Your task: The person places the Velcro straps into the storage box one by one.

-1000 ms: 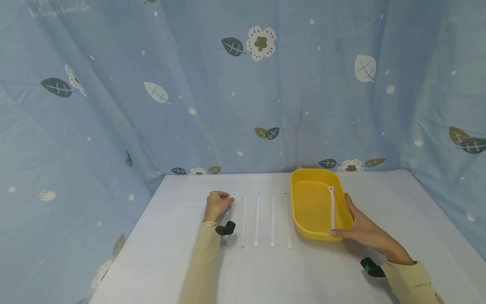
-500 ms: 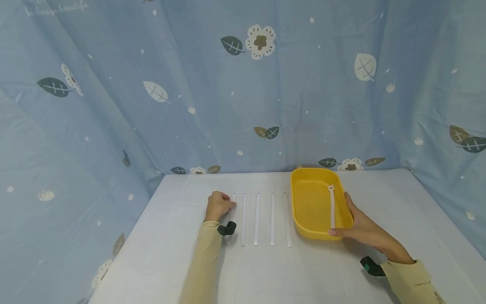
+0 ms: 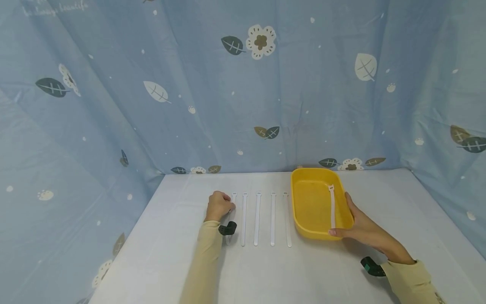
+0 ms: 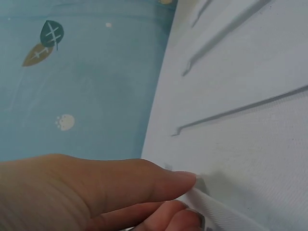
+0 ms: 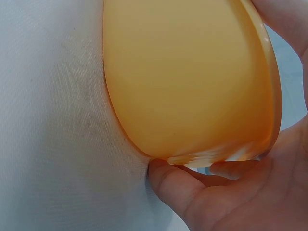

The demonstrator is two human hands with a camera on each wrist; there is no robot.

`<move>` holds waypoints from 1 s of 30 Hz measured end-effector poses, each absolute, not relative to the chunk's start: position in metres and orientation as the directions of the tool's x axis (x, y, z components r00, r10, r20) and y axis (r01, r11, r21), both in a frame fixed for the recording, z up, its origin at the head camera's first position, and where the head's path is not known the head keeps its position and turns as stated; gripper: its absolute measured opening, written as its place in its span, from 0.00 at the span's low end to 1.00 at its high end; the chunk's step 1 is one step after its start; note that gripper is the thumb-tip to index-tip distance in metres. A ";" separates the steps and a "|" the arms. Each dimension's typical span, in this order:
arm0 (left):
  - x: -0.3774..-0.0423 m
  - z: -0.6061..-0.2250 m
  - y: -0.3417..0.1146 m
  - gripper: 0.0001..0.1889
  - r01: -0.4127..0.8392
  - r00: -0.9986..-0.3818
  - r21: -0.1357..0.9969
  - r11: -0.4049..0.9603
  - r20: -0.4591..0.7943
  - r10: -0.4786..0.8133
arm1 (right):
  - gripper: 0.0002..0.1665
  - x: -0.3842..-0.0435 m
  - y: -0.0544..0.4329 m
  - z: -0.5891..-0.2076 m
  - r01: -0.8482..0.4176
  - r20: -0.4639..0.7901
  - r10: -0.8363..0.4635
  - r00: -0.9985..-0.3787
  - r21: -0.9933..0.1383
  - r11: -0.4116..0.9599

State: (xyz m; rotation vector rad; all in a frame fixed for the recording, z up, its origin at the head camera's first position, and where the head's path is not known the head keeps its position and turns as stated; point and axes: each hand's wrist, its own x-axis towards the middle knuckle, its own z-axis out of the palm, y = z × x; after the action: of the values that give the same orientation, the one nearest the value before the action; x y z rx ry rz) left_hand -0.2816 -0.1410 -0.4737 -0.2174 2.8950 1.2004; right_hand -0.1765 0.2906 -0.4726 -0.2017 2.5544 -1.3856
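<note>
My left hand (image 3: pixel 219 206) pinches the leftmost white cable strap (image 3: pixel 233 196) near its slotted head. In the left wrist view, the thumb and fingertips close on that strap, which slants away from the cloth under them. Several matching white straps lie in a row to its right, the nearest one (image 3: pixel 244 219) just beside the hand. My right hand (image 3: pixel 366 228) grips the yellow plastic bin (image 3: pixel 309 204) at its right side and front corner, the thumb over the front rim. One more strap (image 3: pixel 332 207) lies inside the bin, its lower end close to that thumb.
A white cloth (image 3: pixel 262 274) covers the table. Blue curtain fabric (image 3: pixel 205 118) with leaf and flower prints stands behind and at both sides. Dark wrist cameras (image 3: pixel 228 228) are worn at both cuffs. The bin stands right of the strap row, near the back edge.
My left fingers have slid slightly down from the strap's head and now pinch it a little lower. The right hand and the bin have stayed in place.
</note>
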 end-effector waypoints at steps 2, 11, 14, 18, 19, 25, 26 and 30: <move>-0.282 -0.473 -0.142 0.12 -0.127 -0.991 0.700 0.703 -0.053 -0.126 | 0.81 -0.176 0.291 -0.472 -0.008 -0.136 -0.229 -0.964 -0.844 0.536; -0.283 -0.470 -0.144 0.10 -0.148 -0.989 0.679 0.719 -0.085 -0.124 | 0.80 -0.177 0.291 -0.473 -0.008 -0.137 -0.230 -0.964 -0.844 0.536; -0.282 -0.468 -0.144 0.10 -0.156 -0.988 0.669 0.726 -0.095 -0.125 | 0.80 -0.178 0.291 -0.474 -0.006 -0.139 -0.227 -0.964 -0.842 0.540; -0.281 -0.467 -0.143 0.10 -0.161 -0.987 0.658 0.735 -0.101 -0.126 | 0.80 -0.178 0.291 -0.475 -0.009 -0.138 -0.227 -0.964 -0.837 0.548; -0.281 -0.467 -0.143 0.10 -0.162 -0.987 0.652 0.740 -0.102 -0.126 | 0.80 -0.178 0.291 -0.475 -0.011 -0.137 -0.228 -0.964 -0.836 0.549; -0.281 -0.467 -0.145 0.11 -0.157 -0.987 0.616 0.772 -0.090 -0.130 | 0.80 -0.179 0.291 -0.474 -0.004 -0.142 -0.227 -0.963 -0.839 0.543; -0.282 -0.467 -0.145 0.11 -0.154 -0.988 0.613 0.775 -0.086 -0.129 | 0.80 -0.179 0.292 -0.474 0.000 -0.146 -0.226 -0.963 -0.841 0.541; -0.282 -0.467 -0.146 0.11 -0.149 -0.989 0.610 0.778 -0.079 -0.127 | 0.80 -0.179 0.292 -0.475 0.008 -0.153 -0.232 -0.961 -0.850 0.527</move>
State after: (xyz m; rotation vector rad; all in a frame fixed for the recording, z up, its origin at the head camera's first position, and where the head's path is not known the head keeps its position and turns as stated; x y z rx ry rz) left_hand -0.2822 -0.1463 -0.4674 -0.2272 2.9309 1.0101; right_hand -0.1794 0.2918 -0.4747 -0.1893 2.5211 -1.4047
